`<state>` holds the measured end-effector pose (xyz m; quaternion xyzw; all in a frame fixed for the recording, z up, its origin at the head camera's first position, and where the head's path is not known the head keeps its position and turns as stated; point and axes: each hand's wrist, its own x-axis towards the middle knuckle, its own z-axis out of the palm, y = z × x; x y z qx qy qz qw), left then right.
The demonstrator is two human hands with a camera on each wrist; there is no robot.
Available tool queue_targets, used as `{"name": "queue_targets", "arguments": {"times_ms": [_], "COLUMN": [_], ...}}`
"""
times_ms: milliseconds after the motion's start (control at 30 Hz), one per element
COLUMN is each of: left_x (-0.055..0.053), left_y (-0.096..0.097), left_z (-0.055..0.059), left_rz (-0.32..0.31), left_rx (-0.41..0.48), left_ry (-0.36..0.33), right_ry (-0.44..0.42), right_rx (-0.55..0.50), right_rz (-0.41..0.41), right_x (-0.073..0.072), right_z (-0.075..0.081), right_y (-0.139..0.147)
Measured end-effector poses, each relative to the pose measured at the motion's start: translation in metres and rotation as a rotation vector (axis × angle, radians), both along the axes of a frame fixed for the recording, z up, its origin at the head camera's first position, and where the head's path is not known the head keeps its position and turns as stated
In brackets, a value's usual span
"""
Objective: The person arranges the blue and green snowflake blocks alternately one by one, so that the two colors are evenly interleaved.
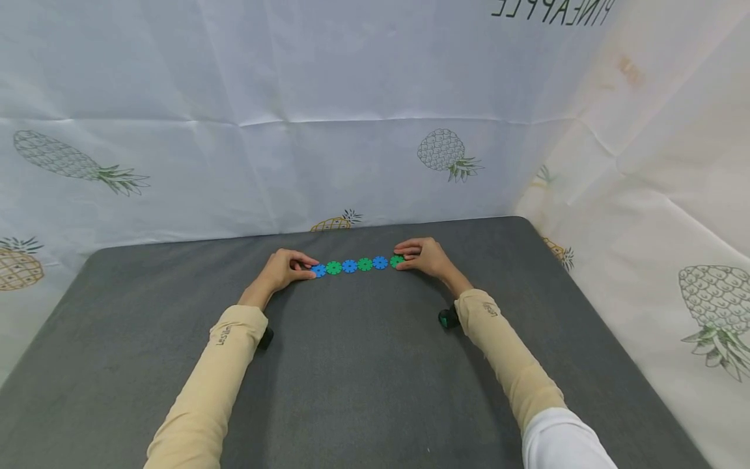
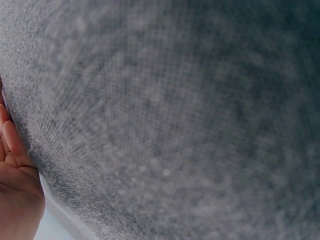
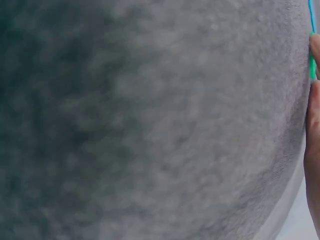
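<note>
A row of flower-shaped plastic discs [image 1: 349, 266], blue and green by turns, stretches across the far part of the table. Thumb and fingers of my left hand [image 1: 283, 268] pinch the blue disc [image 1: 319, 270] at the row's left end. At the other end, my right hand [image 1: 430, 256] pinches the green disc [image 1: 397, 261] between thumb and fingers. Neighbouring discs look edge to edge; whether they interlock is too small to tell. The left wrist view has only part of the left hand [image 2: 19, 185] at its edge. In the right wrist view, a green disc edge [image 3: 312, 65] shows by the fingers.
Dark grey cloth covers the table [image 1: 351, 378], whose back edge runs just beyond the hands. Behind it hangs a white pineapple-print curtain [image 1: 328, 169], with another pale curtain [image 1: 662, 215] at the right. A small black device [image 1: 448, 318] sits at the right wrist.
</note>
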<state>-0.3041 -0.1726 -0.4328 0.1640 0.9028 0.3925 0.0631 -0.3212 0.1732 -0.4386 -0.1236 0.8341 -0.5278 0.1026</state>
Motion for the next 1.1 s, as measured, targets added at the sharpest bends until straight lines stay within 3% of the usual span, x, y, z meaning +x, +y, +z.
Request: {"name": "queue_targets", "arguments": {"times_ms": [167, 467, 1100], "left_x": [0.000, -0.001, 0.000], "left_y": [0.001, 0.001, 0.000], "left_z": [0.000, 0.000, -0.001], "left_rz": [-0.010, -0.001, 0.007], "left_rx": [0.000, 0.005, 0.014], "left_ry": [0.016, 0.010, -0.011], "right_ry": [-0.018, 0.051, 0.055], "right_rx": [-0.036, 0.040, -0.014], "right_rz": [0.014, 0.058, 0.079], "right_x": [0.001, -0.004, -0.004], "right_z": [0.001, 0.002, -0.001], "right_y": [0.008, 0.011, 0.009]}}
